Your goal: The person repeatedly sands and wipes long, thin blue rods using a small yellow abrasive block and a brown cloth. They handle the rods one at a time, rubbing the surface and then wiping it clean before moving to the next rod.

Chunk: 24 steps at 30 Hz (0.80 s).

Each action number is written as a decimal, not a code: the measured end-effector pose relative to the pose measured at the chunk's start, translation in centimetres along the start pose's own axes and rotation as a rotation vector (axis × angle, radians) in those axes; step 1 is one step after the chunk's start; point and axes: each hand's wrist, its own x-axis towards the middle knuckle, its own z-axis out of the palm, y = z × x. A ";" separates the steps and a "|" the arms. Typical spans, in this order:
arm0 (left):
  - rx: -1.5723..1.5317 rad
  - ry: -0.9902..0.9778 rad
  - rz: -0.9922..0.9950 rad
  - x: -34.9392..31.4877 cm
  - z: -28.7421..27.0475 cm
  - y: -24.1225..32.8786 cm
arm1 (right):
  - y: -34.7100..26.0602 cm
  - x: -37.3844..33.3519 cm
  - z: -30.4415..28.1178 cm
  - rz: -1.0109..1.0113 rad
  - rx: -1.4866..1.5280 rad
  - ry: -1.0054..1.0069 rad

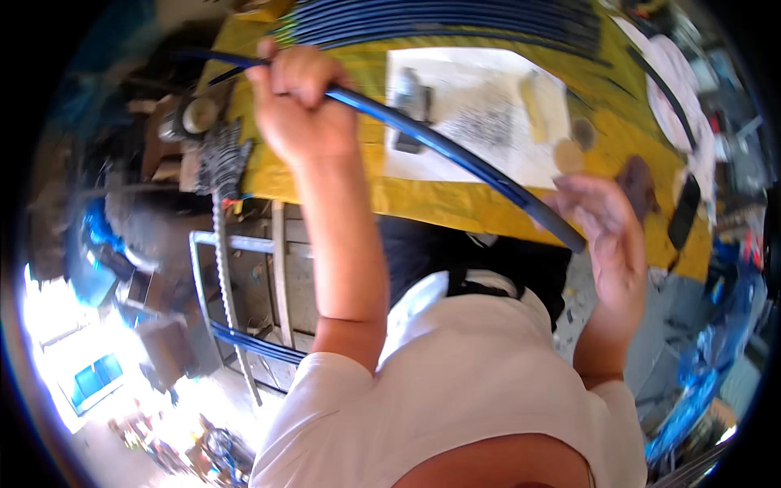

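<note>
So far we have the blue rod (439, 146) lifted above the desk (325, 175), left hand (303, 102) clenched around it, right hand (606, 232) spread at its dark end, other rods (455, 20) untouched.

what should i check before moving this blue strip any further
1. Left hand grip on the blue strip: closed around it, ok.
2. Right hand on the strip's dark end: fingers look loose beside it, firm grip cannot tell.
3. Strip clear of the grey tool on the white sheet: passes over or close to it, contact cannot tell.
4. Far end of the strip past the left hand: runs off the yellow table edge, blurred, cannot tell.
5. Bundle of blue strips at the table's far side: apart from the held one, ok.
</note>
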 end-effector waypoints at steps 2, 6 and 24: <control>0.125 0.019 0.115 -0.5 -0.1 -0.9 | -0.2 0.2 0.8 0.075 0.029 -0.098; 0.567 -0.047 0.191 -1.0 0.0 -2.1 | 2.0 0.9 0.4 0.153 -0.110 0.102; 1.707 0.280 0.017 -3.4 -6.4 11.8 | 6.1 -0.4 -9.8 0.182 0.075 0.824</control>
